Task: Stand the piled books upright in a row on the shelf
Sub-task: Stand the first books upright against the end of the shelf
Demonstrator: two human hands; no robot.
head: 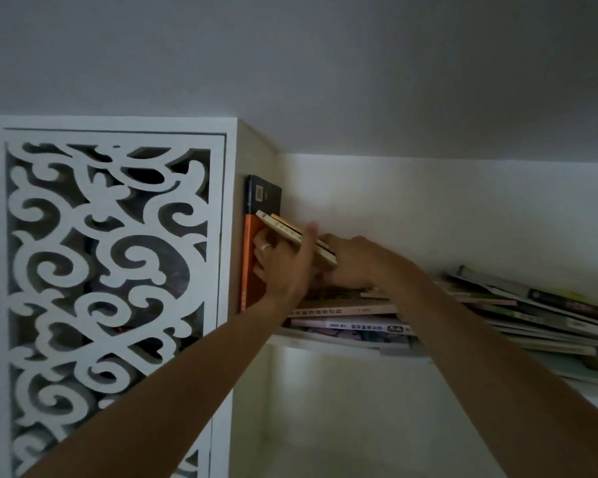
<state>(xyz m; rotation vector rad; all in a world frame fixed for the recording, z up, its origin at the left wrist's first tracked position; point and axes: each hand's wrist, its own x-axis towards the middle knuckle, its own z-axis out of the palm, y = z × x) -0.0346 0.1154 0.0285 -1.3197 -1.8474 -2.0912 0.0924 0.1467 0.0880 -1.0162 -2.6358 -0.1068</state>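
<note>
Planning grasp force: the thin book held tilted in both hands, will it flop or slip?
The thin book looks like a slim paperback, so probably light and a bit bendy. It shows no sag between the left hand and right hand. Its cover seems smooth, so possibly slippery; it is still tilted.

Orange-and-black upright book [252, 270]; white scrollwork panel [107, 270]; seemingly cream shelf [325, 343].

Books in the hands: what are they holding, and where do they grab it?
Both hands hold two thin books, tilted. The left hand wraps their middle; the right hand holds their lower right end.
</note>
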